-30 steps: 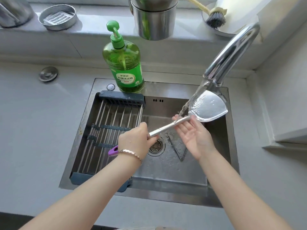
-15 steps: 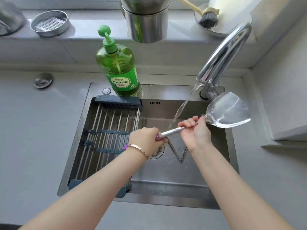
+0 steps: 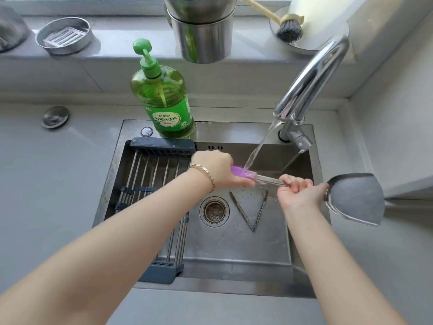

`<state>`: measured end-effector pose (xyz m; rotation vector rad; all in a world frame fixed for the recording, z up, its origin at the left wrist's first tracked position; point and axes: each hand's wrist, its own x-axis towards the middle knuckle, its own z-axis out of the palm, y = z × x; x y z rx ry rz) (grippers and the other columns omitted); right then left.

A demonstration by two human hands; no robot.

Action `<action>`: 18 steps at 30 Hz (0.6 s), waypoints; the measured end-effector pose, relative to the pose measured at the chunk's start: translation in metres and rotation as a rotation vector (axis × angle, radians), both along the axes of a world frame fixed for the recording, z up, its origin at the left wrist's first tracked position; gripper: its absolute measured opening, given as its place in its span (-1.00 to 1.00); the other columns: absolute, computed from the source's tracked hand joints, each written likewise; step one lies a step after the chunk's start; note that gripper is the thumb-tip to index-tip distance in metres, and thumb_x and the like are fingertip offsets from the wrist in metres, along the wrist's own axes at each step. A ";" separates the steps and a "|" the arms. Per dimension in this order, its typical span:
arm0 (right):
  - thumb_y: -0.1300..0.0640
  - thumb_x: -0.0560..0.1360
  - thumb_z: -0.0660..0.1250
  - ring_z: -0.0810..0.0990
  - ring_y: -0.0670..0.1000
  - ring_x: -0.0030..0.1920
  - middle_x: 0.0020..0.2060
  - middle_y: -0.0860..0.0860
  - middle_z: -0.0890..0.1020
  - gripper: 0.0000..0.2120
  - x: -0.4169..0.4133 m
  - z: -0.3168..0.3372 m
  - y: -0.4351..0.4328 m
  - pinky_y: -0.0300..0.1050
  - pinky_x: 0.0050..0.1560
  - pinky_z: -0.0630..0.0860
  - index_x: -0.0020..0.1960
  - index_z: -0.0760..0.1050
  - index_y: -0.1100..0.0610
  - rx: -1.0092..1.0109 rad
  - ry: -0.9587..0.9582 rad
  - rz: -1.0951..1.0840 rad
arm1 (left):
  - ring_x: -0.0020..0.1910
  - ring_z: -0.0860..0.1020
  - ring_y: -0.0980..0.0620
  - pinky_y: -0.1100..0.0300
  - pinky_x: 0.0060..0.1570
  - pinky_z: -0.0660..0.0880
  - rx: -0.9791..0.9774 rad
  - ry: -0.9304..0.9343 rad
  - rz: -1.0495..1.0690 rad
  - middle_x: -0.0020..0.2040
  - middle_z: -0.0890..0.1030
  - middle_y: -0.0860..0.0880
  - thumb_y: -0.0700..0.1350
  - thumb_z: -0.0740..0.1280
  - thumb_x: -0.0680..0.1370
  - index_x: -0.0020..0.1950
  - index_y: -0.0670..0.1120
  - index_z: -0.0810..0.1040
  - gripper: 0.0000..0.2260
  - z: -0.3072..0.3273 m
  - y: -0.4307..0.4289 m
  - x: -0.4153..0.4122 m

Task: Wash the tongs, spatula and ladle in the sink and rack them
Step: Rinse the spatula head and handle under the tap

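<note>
I hold a steel spatula [image 3: 356, 199] with a purple handle across the sink [image 3: 234, 254]. My left hand [image 3: 216, 168] grips the purple handle end. My right hand [image 3: 298, 192] is curled round the steel shaft near the blade. The blade sticks out past the sink's right rim, over the counter. Water from the faucet [image 3: 311, 83] falls on the purple handle between my hands. Steel tongs [image 3: 251, 211] lie open in a V on the sink floor below. A dark drying rack [image 3: 150, 184] with steel bars spans the sink's left half. No ladle is in view.
A green soap bottle [image 3: 161, 99] stands on the sink's back rim. On the sill are a steel canister [image 3: 201, 36], a round strainer tin [image 3: 63, 36] and a dish brush [image 3: 288, 29]. A sink plug [image 3: 55, 116] lies on the left counter. The drain [image 3: 214, 211] is open.
The spatula has shifted to the right, so the stream now hits the purple handle instead of the blade. My right hand went from cupping the shaft to gripping it.
</note>
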<state>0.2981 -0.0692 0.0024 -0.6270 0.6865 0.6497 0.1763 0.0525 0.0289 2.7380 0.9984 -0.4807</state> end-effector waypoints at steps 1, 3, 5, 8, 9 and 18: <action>-0.23 0.58 -0.13 0.04 -0.04 -0.69 -0.70 -0.04 0.05 -0.33 0.004 0.000 -0.003 -0.38 -0.57 0.12 -0.62 0.06 0.08 -0.019 -0.011 -0.013 | -0.37 0.47 0.01 0.23 -0.33 0.39 -0.031 -0.008 -0.031 -0.44 0.41 0.06 0.53 0.10 0.28 -0.36 -0.01 0.40 -0.41 -0.004 -0.002 0.005; -0.21 0.59 -0.10 0.03 -0.04 -0.67 -0.68 -0.04 0.05 -0.42 0.008 0.001 -0.010 -0.39 -0.57 0.12 -0.52 0.03 0.07 -0.070 -0.045 -0.007 | -0.43 0.44 0.01 0.21 -0.40 0.35 -0.224 -0.028 -0.044 -0.45 0.41 0.03 0.49 0.05 0.35 -0.30 -0.04 0.41 -0.41 -0.017 -0.003 0.009; -0.21 0.59 -0.07 0.02 -0.04 -0.65 -0.67 -0.05 0.04 -0.46 0.008 0.002 -0.014 -0.34 -0.56 0.10 -0.46 0.00 0.06 -0.120 -0.085 0.016 | -0.47 0.42 0.00 0.18 -0.39 0.36 -0.486 -0.065 0.018 -0.46 0.44 0.00 0.42 0.03 0.43 -0.31 -0.08 0.41 -0.42 -0.031 -0.004 0.009; -0.19 0.60 -0.05 0.02 -0.05 -0.65 -0.67 -0.06 0.05 -0.48 0.007 0.004 -0.015 -0.28 -0.58 0.08 -0.44 0.00 0.06 -0.189 -0.149 0.050 | -0.61 0.37 0.08 0.28 -0.50 0.36 -0.856 -0.061 0.182 -0.54 0.48 0.03 0.22 0.00 0.57 -0.34 -0.09 0.46 -0.49 -0.040 -0.008 0.007; -0.18 0.60 -0.06 0.02 -0.06 -0.65 -0.67 -0.07 0.05 -0.48 0.007 0.004 -0.014 -0.29 -0.59 0.08 -0.44 0.00 0.06 -0.202 -0.167 0.059 | -0.64 0.36 0.09 0.32 -0.56 0.34 -0.935 -0.059 0.222 -0.57 0.49 0.02 0.16 -0.01 0.60 -0.33 -0.09 0.48 -0.51 -0.041 -0.010 0.006; -0.12 0.62 -0.06 0.05 -0.08 -0.66 -0.69 -0.09 0.07 -0.53 -0.010 0.006 0.001 -0.28 -0.55 0.11 -0.41 0.02 0.06 -0.275 -0.185 0.145 | -0.21 0.56 -0.02 0.10 -0.29 0.50 -0.090 -0.273 -0.217 -0.10 0.54 0.02 0.20 0.13 0.54 0.07 -0.03 0.42 -0.67 -0.042 -0.039 -0.024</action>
